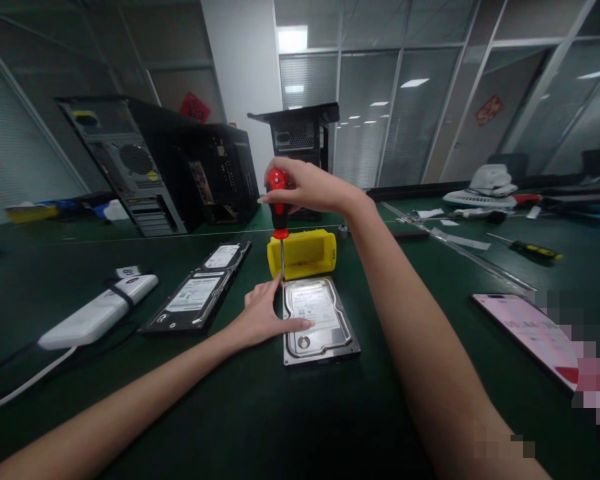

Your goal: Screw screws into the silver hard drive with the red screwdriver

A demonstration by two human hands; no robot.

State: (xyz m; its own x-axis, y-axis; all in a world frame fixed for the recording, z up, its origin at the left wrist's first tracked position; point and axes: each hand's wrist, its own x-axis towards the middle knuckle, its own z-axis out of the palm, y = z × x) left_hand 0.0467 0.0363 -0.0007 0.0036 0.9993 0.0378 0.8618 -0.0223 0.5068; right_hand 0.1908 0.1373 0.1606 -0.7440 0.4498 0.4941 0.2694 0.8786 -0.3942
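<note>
A silver hard drive [325, 313] lies label up on the dark green table. My left hand [265, 313] rests on its left side, thumb across the label and fingers spread toward the far left corner. Above that corner my right hand [300, 183] is closed around the handle of a red and black screwdriver [280, 227]. The screwdriver stands upright, its tip at the drive's far left corner, close to my left index finger. Just behind the drive is a yellow plastic tray [307, 255].
Two more drives [195, 293] and a white power strip [100, 312] lie at the left. Computer cases [180, 167] stand behind. At the right are a phone [525, 333], a yellow and black screwdriver [535, 251] and a white object [485, 187].
</note>
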